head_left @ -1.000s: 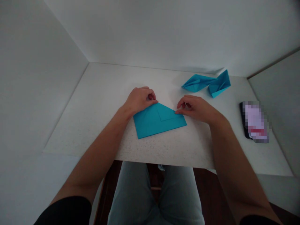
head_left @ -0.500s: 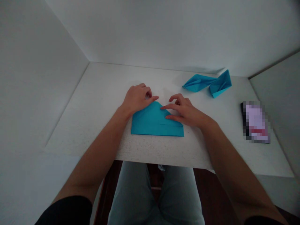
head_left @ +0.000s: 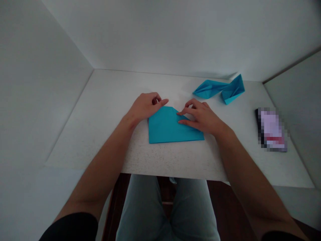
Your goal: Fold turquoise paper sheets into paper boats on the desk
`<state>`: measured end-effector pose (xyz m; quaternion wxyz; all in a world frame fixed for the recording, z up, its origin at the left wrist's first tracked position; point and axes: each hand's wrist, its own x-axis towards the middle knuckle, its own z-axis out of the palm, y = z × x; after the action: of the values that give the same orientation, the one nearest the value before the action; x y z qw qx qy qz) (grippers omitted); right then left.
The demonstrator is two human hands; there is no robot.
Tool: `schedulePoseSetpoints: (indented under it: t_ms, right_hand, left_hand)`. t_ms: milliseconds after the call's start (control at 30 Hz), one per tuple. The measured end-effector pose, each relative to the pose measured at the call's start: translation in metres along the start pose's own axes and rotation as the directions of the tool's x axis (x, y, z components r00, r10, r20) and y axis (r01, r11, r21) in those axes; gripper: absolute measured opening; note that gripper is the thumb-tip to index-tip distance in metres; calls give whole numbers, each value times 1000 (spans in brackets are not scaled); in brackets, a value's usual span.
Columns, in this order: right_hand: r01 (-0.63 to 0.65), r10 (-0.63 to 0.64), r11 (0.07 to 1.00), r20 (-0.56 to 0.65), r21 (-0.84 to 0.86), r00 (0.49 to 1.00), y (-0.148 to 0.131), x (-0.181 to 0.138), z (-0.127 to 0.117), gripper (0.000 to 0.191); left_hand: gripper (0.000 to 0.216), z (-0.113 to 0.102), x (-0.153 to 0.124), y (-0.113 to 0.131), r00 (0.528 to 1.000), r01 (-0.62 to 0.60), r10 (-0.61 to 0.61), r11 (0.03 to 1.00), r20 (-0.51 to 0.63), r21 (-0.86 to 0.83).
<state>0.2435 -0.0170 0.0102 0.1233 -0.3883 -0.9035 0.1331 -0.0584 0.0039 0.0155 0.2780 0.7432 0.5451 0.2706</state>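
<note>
A folded sheet of blue paper [head_left: 170, 129] lies flat on the white table, its long straight edge toward me and its narrower, slanted-cornered top away from me. My left hand [head_left: 147, 105] rests over its upper left corner; the fingers curl loosely and the thumb stretches along the top edge, apart from them. On the right slanted side lies my right hand [head_left: 199, 115], its index finger and thumb spread apart on the paper and the other fingers bent. Neither hand visibly grips the sheet. The hands hide parts of both slanted sides.
A folded blue paper shape [head_left: 220, 89] with two wider ends stands near the back wall, right of the hands. Farther right lies a pixelated phone-like object [head_left: 272, 129]. White walls border the white table [head_left: 100, 110], and its front edge runs above my legs.
The blue paper has shifted right and turned slightly counterclockwise, its right end rising. My right hand has moved slightly right with it; my left hand stays over the upper left corner.
</note>
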Motion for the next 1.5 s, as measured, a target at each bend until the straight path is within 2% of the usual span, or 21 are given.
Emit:
schedulePoseSetpoints:
  t_ms: [67,167,233,367,467,567,667,733,833,933,1033,1200,1300,1400,1500]
  right_hand:
    - [-5,5,1000,-16,3,1000,1,0,1,40]
    - [-4,4,1000,-18,4,1000,1,1,2,39]
    - [-4,4,1000,-13,9,1000,1,1,2,39]
    - [-5,6,1000,-23,25,1000,2,1,3,37]
    - [2,0,999,-37,32,999,2,1,4,35]
    - [4,-2,999,-49,37,999,1,2,4,34]
    - [3,-1,999,-41,53,999,-4,4,2,31]
    - [18,-20,995,14,98,1000,-7,7,1,26]
    - [30,-50,979,100,200,994,-9,10,2,23]
    - [11,-44,965,123,264,991,-10,10,3,26]
    - [16,-61,956,147,292,987,-12,9,0,38]
    - [67,-134,950,205,304,970,-18,4,-8,75]
    - [78,-146,955,223,287,964,-23,2,-9,84]
    - [72,-139,960,240,270,961,-25,1,-10,77]
    - [74,-150,951,240,300,959,-24,1,-14,59]
  left_hand:
    - [57,-1,-1,7,999,-19,23,991,27,-136]
    - [68,0,-3,15,984,-40,97,936,147,-350]
    - [60,2,-4,15,966,-49,141,924,219,-380]
    - [28,5,-3,6,945,-139,190,970,267,-201]
    - [30,6,-1,0,934,-235,239,971,263,-49]
    - [38,5,0,-1,921,-295,275,955,275,32]
    - [49,4,0,2,902,-327,294,943,316,58]
    - [52,4,0,5,886,-338,296,939,356,60]
    - [50,3,-2,9,861,-322,284,946,422,22]
    - [48,4,-3,12,848,-312,282,950,449,-6]
    - [43,4,-4,16,837,-300,263,954,481,0]
    - [28,3,-7,21,806,-267,210,963,553,24]
    - [29,2,-8,24,803,-264,195,964,564,41]
    - [39,0,-10,27,803,-265,192,963,564,50]
    - [51,-2,-11,31,804,-263,191,964,563,49]
